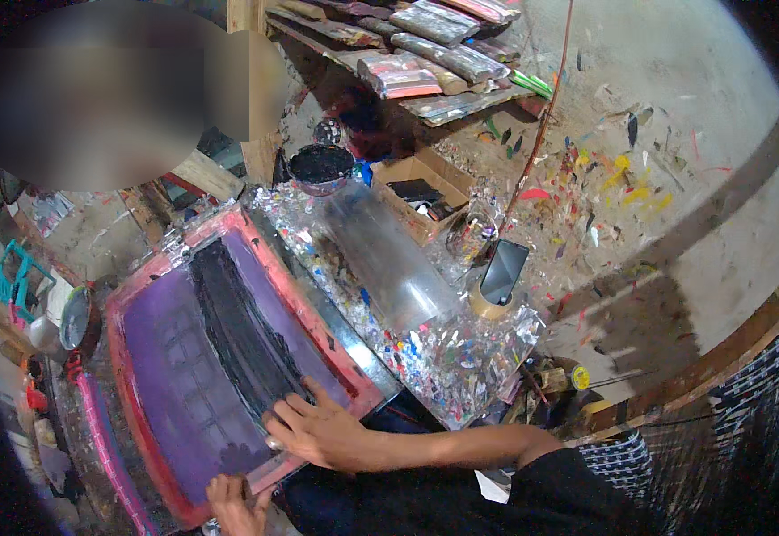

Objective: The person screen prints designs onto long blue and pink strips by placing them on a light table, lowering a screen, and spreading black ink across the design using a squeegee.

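A screen-printing frame (130, 393) with a worn pink-red border lies tilted in front of me, its mesh (152, 330) purple. Faint block shapes show in the mesh, and a wide streak of black ink (228, 313) runs lengthwise along it. My right hand (322, 433) rests over the near end of the streak, fingers apart and partly bent, fingertips on or just above the mesh; I see nothing held in it. At the near edge, my left hand (235, 507) curls its fingers over the frame's border.
Right of the frame, a paint-spattered bench (443, 357) carries a clear plastic sheet (380, 259), a phone (504, 272) leaning on a tape roll (488, 304), a cardboard box (421, 192) and a bowl of black ink (320, 165). Squeegees (452, 58) lie on a rack behind. A pink-wrapped bar (103, 438) stands left.
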A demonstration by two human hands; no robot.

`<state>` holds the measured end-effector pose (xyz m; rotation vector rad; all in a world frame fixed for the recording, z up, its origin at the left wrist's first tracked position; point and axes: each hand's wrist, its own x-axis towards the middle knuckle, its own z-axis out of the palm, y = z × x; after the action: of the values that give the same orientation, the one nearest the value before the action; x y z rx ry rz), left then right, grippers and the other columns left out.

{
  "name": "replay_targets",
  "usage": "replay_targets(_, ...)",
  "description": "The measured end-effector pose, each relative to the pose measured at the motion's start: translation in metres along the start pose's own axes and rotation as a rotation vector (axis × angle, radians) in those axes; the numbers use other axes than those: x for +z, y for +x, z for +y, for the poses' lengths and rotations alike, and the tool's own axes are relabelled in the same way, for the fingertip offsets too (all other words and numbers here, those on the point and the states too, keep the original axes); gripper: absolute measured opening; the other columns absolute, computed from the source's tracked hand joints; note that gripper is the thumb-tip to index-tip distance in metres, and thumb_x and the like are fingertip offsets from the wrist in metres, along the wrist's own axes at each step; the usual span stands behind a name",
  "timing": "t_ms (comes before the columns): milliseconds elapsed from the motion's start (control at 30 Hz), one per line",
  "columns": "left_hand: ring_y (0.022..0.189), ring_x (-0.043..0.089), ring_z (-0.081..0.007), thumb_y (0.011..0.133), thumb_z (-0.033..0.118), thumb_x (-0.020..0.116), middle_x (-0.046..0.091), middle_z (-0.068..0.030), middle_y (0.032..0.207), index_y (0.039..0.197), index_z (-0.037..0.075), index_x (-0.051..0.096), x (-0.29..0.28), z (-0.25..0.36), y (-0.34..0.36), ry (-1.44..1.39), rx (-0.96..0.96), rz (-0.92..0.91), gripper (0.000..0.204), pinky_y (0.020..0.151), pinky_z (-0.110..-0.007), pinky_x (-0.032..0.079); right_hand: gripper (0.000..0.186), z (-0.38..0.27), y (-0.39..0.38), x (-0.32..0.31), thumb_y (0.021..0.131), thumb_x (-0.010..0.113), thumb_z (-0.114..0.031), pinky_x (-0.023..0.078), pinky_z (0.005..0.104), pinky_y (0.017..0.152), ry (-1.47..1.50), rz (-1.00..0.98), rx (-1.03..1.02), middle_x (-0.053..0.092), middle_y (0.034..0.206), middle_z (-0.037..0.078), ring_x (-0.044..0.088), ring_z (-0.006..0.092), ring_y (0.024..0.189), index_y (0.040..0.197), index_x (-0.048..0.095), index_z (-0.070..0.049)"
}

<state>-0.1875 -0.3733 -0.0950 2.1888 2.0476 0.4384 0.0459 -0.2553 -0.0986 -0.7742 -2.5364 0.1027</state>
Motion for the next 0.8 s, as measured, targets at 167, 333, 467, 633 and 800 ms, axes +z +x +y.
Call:
replay_targets(167, 0.096, 0.062, -0.037, 0.069, 0.035, 0.087, 0.067, -0.0129, 0.105, 0.102, 0.004, 0.068, -0.099, 0.008, 0.016, 0.179, 0.093, 0.129, 0.049, 0.091, -0.05, 0.047, 0.034, -0.025, 0.06, -0.068, 0.088, 0.072, -0.042, 0.041, 0.0553, 0.092, -0.038, 0.252, -0.04, 0.058, 0.086, 0.008, 0.061, 0.0266, 0.09, 0.087, 0.063, -0.01)
replay_targets(333, 0.092, 0.064, -0.0329, 0.08, 0.018, 0.084, 0.067, -0.0127, 0.097, 0.102, 0.003, 0.068, -0.129, 0.06, 0.074, 0.247, 0.127, 1.245, 0.031, 0.091, -0.048, 0.05, 0.04, 0.002, 0.152, -0.165, 0.088, 0.074, -0.043, 0.051, 0.0485, 0.07, -0.137, 0.546, -0.129, 0.062, 0.077, 0.016, 0.065, 0.0371, 0.074, 0.078, 0.062, -0.006)
replay_targets(467, 0.09, 0.066, -0.0242, 0.095, 0.012, 0.07, 0.067, -0.0083, 0.097, 0.111, 0.001, 0.066, -0.074, 0.082, 0.139, -0.826, -0.152, 0.901, 0.02, 0.085, -0.035, 0.054, 0.046, 0.006, 0.217, -0.225, 0.092, 0.068, -0.044, 0.053, 0.0533, 0.072, -0.235, 0.36, -0.023, 0.068, 0.088, 0.026, 0.067, 0.0465, 0.084, 0.086, 0.066, 0.002)
replay_targets(633, 0.091, 0.064, -0.0305, 0.104, 0.042, 0.049, 0.067, -0.0202, 0.106, 0.112, -0.001, 0.057, -0.068, 0.08, 0.261, -2.667, -0.313, 0.06, 0.045, 0.08, -0.045, 0.057, 0.063, -0.001, 0.255, -0.253, 0.094, 0.059, -0.056, 0.056, 0.0555, 0.081, -0.269, 0.333, -0.004, 0.07, 0.088, 0.032, 0.071, 0.0479, 0.088, 0.089, 0.073, 0.006)
replay_targets(800, 0.093, 0.069, -0.0243, 0.094, 0.024, 0.066, 0.071, -0.0101, 0.099, 0.099, 0.005, 0.062, -0.065, 0.084, 0.285, -2.547, -0.253, 0.175, 0.02, 0.085, -0.041, 0.058, 0.067, 0.03, 0.279, -0.251, 0.094, 0.059, -0.056, 0.053, 0.0537, 0.089, -0.262, 0.364, -0.073, 0.069, 0.102, 0.035, 0.068, 0.0481, 0.101, 0.104, 0.072, 0.009)
